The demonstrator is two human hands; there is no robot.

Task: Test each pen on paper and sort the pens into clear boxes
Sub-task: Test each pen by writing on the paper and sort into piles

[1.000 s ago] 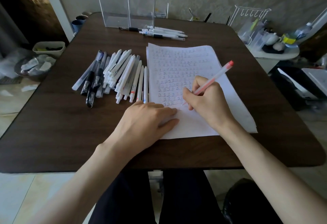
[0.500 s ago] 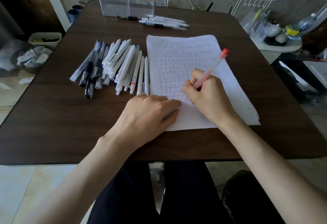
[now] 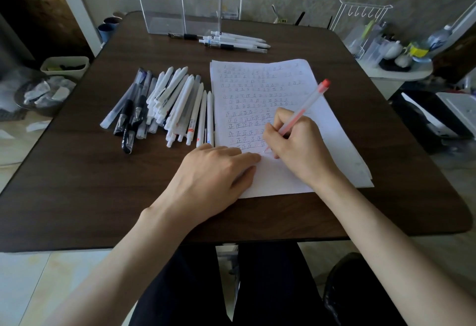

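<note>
My right hand [image 3: 298,145] grips a red pen [image 3: 306,108] with its tip on the white paper [image 3: 268,89], below rows of written marks. My left hand [image 3: 211,173] lies flat, fingers pressing the paper's lower left corner. A pile of several white and black pens [image 3: 164,107] lies left of the paper. Several more pens [image 3: 231,41] lie at the far side in front of the clear boxes [image 3: 180,4].
The dark wooden table [image 3: 90,184] ends just in front of me. A low side table with a white rack and small items [image 3: 381,50] stands to the right. Bins [image 3: 59,68] sit on the floor at left.
The red pen's tip has shifted slightly on the paper while my right hand writes. My left hand stays pressed on the paper.
</note>
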